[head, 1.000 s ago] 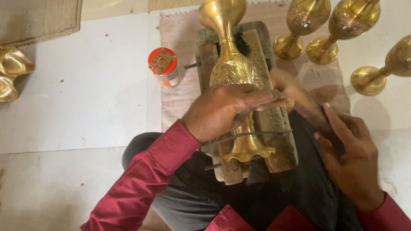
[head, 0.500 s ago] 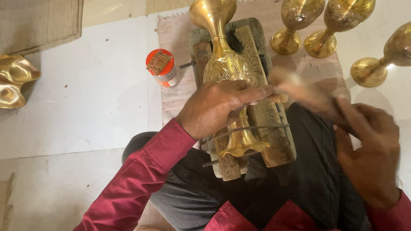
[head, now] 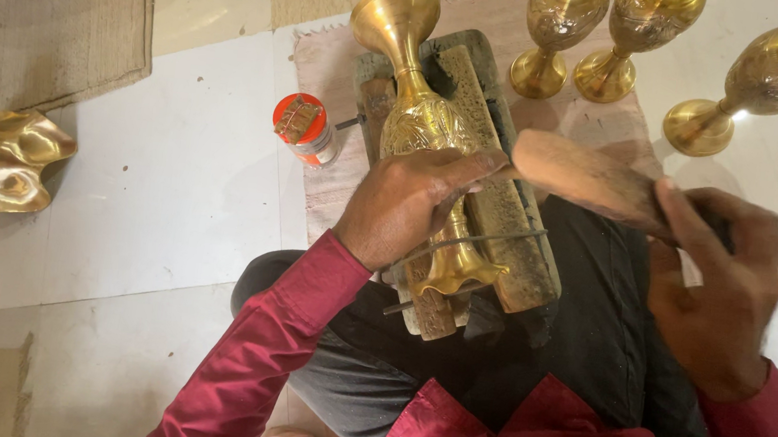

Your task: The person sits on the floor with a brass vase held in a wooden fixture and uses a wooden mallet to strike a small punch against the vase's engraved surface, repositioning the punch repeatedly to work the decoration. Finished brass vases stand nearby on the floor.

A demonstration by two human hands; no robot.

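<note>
- As the head view looks straight down, the left hand (head: 410,201) lies over the middle of a brass vase (head: 415,116), fingers curled around its body and pressing it down.
- The vase lies on its side along a wooden block (head: 510,240) in the person's lap. Its flared mouth points away, and its foot sits near a wire (head: 501,242) that crosses the block.
- The right hand (head: 715,288) is closed around the handle end of a wooden mallet (head: 583,175). The mallet's blurred head hangs just beside the left fingertips, above the block and apart from the vase.
- By my reading, the step in hand is working the vase's surface on the block, with the mallet lifted between blows. No punch or chisel can be made out under the left hand.
- A next blow would call for the left hand to keep the vase from rolling, and for the mallet to land clear of the fingers, which are very near its path.
- Beside the block, an orange-capped bottle (head: 302,129) stands on a pink mat (head: 315,192).
- Beyond it are three more vases (head: 555,25) (head: 635,33) (head: 764,79), two upright and one tilted.
- A bent brass piece (head: 0,157) lies well apart on the tiled floor (head: 173,188) to the left.
</note>
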